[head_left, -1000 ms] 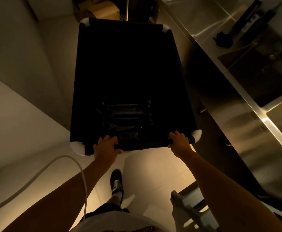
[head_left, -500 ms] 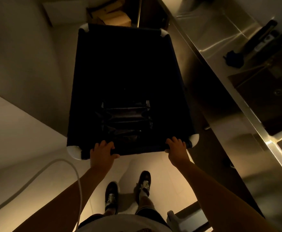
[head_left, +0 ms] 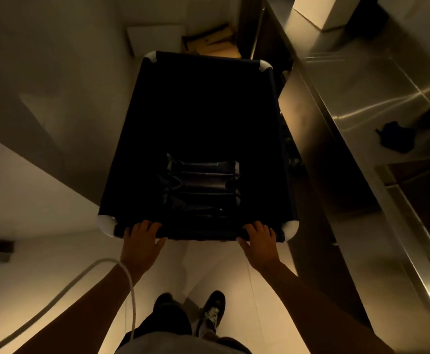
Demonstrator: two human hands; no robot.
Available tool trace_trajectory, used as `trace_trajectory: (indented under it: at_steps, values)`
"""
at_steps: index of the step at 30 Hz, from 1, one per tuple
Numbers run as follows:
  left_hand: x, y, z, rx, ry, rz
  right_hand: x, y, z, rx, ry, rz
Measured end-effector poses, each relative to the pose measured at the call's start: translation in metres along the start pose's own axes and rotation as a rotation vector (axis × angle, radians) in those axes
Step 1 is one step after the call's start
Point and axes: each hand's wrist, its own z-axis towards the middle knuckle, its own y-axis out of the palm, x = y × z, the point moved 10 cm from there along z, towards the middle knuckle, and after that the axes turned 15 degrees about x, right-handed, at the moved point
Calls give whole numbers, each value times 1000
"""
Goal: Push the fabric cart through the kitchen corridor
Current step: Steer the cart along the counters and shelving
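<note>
Head view: left hand (head_left: pixel 142 242) and right hand (head_left: pixel 259 242) gripped cart (head_left: pixel 196 118) near rail, fingers (head_left: pixel 146 226) curled over it for steering; cart sat mid-corridor, steel table (head_left: pixel 362 103) right, boxes (head_left: pixel 213 42) far.

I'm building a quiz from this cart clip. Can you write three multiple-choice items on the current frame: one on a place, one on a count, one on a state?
1. Where is the steel counter relative to the fabric cart?
A. To the person's right
B. To the person's left
C. Behind the person

2. How many white corner caps show on the cart's rim?
A. Two
B. Four
C. Six

3. What are the left hand and right hand doing?
A. Hanging free
B. Lifting a box
C. Holding the cart's near rim

Answers: 1 A, the counter runs along the cart's right side. 2 B, one cap at each corner. 3 C, the fingers of both hands curl over the near edge.
</note>
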Motion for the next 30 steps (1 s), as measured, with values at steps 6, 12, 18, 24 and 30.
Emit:
trace_trajectory:
  at_steps: [6,12,18,24,30]
  values:
    - [5,14,28,-106,-93,21,1,-3,44,-10,1,23]
    - [5,22,60,-118,-136,3,2,-7,80,19,-21,16]
    - [3,28,102,-117,-174,-46,-4,-12,124,14,-6,-8]
    - [3,27,153,-124,-180,-89,-18,-20,176,-20,25,-34]
    - [2,23,206,-115,-188,-160,-32,-23,223,-37,79,-66]
